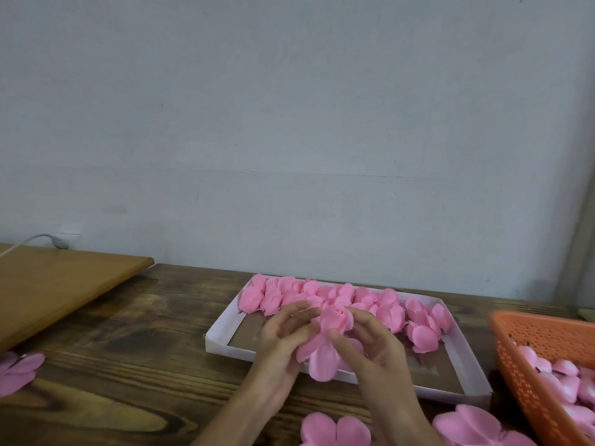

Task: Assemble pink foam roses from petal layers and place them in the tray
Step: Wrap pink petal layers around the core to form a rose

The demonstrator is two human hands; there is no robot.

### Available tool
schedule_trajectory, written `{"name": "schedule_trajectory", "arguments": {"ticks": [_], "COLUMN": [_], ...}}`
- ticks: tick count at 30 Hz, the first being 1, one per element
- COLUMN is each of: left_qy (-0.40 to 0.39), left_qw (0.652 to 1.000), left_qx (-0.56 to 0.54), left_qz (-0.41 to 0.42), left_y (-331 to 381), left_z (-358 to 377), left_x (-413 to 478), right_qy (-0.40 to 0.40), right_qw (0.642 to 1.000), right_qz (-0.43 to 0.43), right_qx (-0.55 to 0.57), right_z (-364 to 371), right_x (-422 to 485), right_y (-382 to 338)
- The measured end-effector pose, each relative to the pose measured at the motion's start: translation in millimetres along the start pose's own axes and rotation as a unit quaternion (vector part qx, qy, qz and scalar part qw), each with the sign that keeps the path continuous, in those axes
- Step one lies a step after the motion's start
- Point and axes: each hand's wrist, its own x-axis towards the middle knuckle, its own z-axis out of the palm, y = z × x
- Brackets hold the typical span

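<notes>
A pink foam rose [331,336] with a rolled bud on top and loose outer petals hanging below is held over the front of the white cardboard tray [222,326]. My left hand [283,342] cups its left side with curled fingers. My right hand [370,342] grips its right side, thumb pressed on a petal. Several finished pink roses [341,300] lie in rows along the tray's far side and right end.
Flat pink petal layers lie on the dark wooden table at the front [335,431], front right [467,426] and far left [19,373]. An orange plastic basket [547,336] with pink pieces stands at the right. A light wooden board [64,284] lies at the left.
</notes>
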Motion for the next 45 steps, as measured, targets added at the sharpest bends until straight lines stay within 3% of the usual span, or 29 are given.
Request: {"name": "schedule_trajectory", "arguments": {"ticks": [7, 14, 21, 31, 45], "left_qy": [0.052, 0.056, 0.043, 0.025, 0.018], "left_qw": [0.997, 0.997, 0.997, 0.998, 0.995], "left_qx": [-0.061, -0.011, -0.016, -0.005, 0.032], "left_qz": [0.02, 0.043, 0.054, 0.062, 0.092], "left_y": [3.9, 3.9, 4.1, 5.9, 3.3], "left_z": [-4.2, -2.8, 2.1, 0.5, -1.7], "left_x": [2.9, -1.7, -5.3, -9.4, -8.3], "right_qy": [-0.069, -0.089, -0.048, -0.04, -0.041], "right_qw": [0.997, 0.99, 0.972, 0.981, 0.96], "right_qz": [-0.018, -0.024, -0.055, -0.021, -0.065], "right_qx": [-0.023, -0.109, -0.222, -0.188, -0.269], "right_z": [-1.5, -4.0, -5.2, -1.5, -3.9], "right_x": [-0.2, -2.1, -2.5, -4.7, -6.0], "right_y": [3.1, 8.0, 6.3, 1.8, -2.4]}}
